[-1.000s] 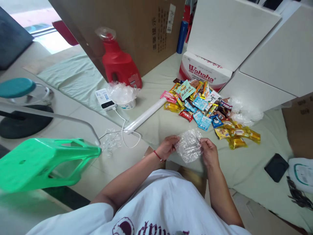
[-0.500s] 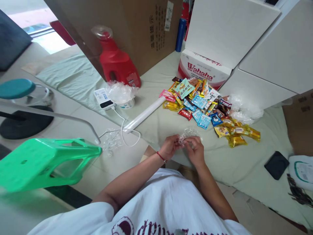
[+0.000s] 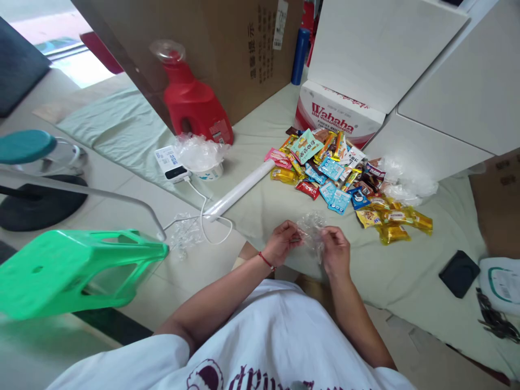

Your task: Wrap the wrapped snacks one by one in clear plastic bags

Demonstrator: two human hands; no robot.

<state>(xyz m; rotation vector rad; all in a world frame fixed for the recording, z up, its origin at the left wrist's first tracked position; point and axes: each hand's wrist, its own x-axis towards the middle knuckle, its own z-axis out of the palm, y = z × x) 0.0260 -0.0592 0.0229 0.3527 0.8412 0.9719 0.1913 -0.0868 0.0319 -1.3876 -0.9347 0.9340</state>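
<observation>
A crinkled clear plastic bag (image 3: pixel 313 233) stretches between my two hands, just above the pale green sheet (image 3: pixel 260 208). My left hand (image 3: pixel 285 241), with a red bracelet at the wrist, pinches one side of it. The opposite side is pinched by the fingers of my right hand (image 3: pixel 336 250). Beyond my hands lies a heap of wrapped snacks (image 3: pixel 331 169) in many colours. Several yellow-wrapped snacks (image 3: pixel 396 218) lie at its right end, beside a bunch of clear plastic bags (image 3: pixel 408 181).
A white roll (image 3: pixel 239 190) points toward the heap. Left of it are a tub (image 3: pixel 209 170) topped with plastic, a power bank (image 3: pixel 176 173) with a white cable, and a red jug (image 3: pixel 197 103). A green stool (image 3: pixel 81 271) lies on its side. A black wallet-like object (image 3: pixel 460 273) lies right.
My hands have moved apart, the right one shifting rightward. The plastic bag, bunched between my fingers before, is now spread out between them.
</observation>
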